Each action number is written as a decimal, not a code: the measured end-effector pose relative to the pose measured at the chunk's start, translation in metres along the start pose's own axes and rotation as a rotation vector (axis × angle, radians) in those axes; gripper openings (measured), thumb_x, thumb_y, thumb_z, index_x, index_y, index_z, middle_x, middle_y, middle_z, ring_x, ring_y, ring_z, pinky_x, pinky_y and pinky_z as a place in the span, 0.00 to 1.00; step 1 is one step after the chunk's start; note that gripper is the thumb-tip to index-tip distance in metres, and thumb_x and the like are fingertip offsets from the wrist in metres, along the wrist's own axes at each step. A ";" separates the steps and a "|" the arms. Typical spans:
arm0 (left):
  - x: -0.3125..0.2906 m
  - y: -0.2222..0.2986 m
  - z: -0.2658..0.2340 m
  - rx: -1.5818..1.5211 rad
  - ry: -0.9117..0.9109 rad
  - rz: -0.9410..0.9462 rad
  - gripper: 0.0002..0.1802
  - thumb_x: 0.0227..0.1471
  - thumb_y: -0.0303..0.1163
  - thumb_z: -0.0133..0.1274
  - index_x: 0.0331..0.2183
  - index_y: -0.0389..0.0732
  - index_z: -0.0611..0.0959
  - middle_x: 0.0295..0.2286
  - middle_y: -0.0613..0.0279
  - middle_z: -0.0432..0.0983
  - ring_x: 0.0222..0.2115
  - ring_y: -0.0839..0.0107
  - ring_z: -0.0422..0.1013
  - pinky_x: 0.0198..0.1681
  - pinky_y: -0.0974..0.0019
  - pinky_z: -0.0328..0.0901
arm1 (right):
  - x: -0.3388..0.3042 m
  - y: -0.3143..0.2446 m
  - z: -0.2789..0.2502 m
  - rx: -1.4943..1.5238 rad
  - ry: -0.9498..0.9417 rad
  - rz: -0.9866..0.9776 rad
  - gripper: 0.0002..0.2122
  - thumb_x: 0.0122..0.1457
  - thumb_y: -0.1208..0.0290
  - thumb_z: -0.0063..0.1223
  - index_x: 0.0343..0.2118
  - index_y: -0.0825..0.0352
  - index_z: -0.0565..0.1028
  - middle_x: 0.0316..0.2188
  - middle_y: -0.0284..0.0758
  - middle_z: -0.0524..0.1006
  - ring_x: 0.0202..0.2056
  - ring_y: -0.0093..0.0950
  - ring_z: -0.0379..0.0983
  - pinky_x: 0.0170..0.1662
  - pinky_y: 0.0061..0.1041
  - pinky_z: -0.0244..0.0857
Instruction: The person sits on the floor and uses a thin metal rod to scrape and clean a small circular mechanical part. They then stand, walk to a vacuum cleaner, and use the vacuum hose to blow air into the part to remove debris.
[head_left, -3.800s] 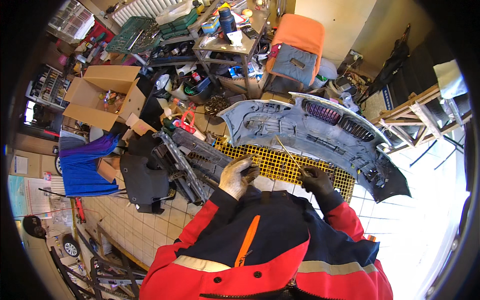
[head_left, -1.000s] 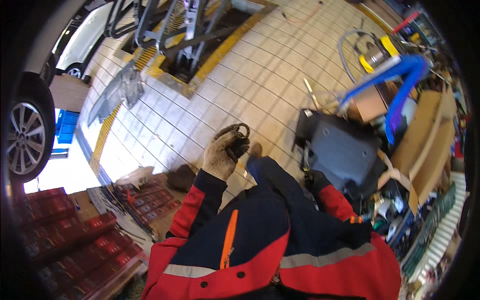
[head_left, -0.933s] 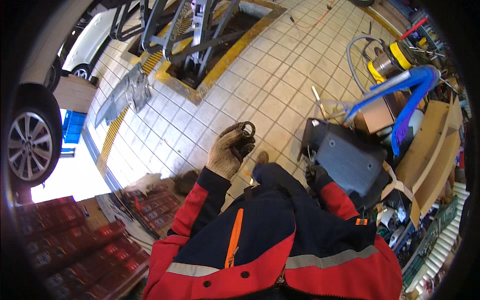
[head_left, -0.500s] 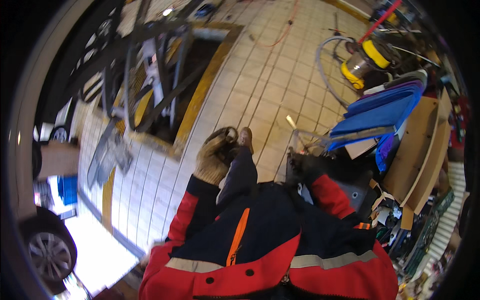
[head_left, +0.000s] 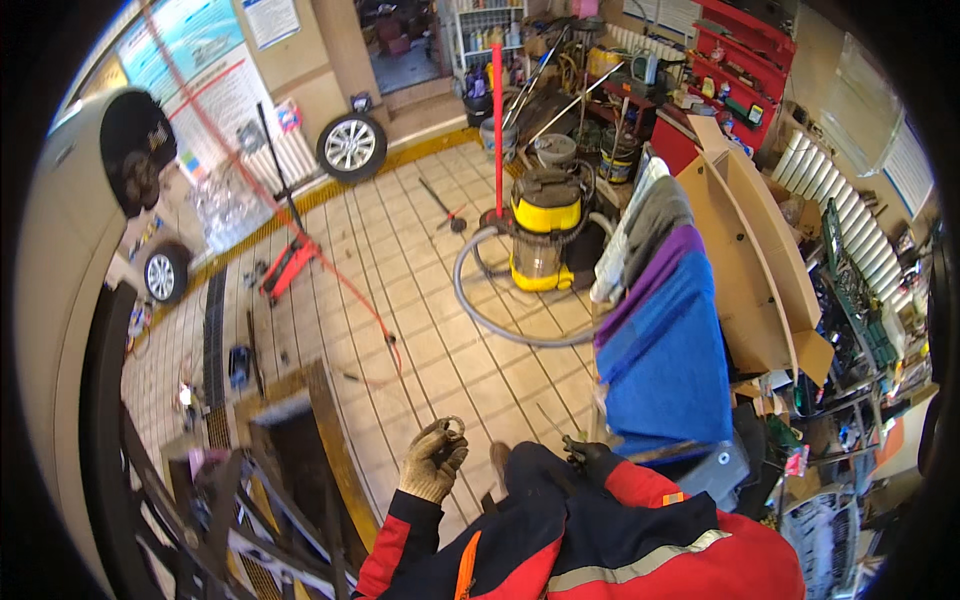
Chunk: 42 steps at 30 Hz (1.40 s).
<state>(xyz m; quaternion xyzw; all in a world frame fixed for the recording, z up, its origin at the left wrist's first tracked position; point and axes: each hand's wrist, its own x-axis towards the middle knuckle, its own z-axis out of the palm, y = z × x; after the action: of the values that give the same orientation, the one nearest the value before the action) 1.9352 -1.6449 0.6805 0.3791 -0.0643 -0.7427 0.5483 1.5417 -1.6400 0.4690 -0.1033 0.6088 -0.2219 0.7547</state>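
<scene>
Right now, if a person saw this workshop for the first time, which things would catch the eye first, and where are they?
The yellow vacuum cleaner stands out first, on the tiled floor near the top centre, with its grey hose curling around it. To its right hang big blue and purple cloths beside a cardboard box. At the bottom, the gloved left hand holds a small dark ring-like part, and the right hand holds a thin tool.

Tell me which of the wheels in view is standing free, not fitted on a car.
The silver alloy wheel leaning upright against the far wall by the doorway. The other wheel, at the left, is mounted on the white car.
</scene>
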 end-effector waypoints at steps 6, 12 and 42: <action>0.212 0.122 0.027 -0.021 -0.097 0.196 0.13 0.66 0.30 0.58 0.50 0.36 0.83 0.41 0.58 0.82 0.38 0.67 0.78 0.39 0.67 0.75 | 0.182 -0.147 0.062 0.281 0.059 0.078 0.18 0.73 0.49 0.59 0.32 0.58 0.78 0.23 0.31 0.76 0.21 0.28 0.67 0.24 0.32 0.58; 0.347 0.248 0.031 -0.233 0.308 0.240 0.15 0.64 0.23 0.57 0.51 0.32 0.86 0.45 0.49 0.87 0.42 0.56 0.85 0.47 0.56 0.82 | 0.302 -0.372 0.191 0.067 -0.035 0.103 0.24 0.76 0.43 0.51 0.29 0.58 0.76 0.19 0.32 0.73 0.17 0.29 0.65 0.22 0.35 0.61; 1.059 0.862 -0.001 -0.077 0.156 0.432 0.12 0.68 0.23 0.55 0.52 0.34 0.83 0.44 0.57 0.85 0.43 0.67 0.80 0.50 0.68 0.75 | 0.809 -1.014 0.528 0.125 0.105 0.129 0.14 0.67 0.58 0.53 0.41 0.63 0.84 0.30 0.42 0.83 0.36 0.42 0.83 0.41 0.45 0.76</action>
<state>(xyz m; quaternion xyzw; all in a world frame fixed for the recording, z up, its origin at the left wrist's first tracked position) 2.4777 -2.8951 0.5981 0.3916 -0.0732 -0.5783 0.7119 1.9690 -2.9661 0.3200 -0.0049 0.6378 -0.2155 0.7394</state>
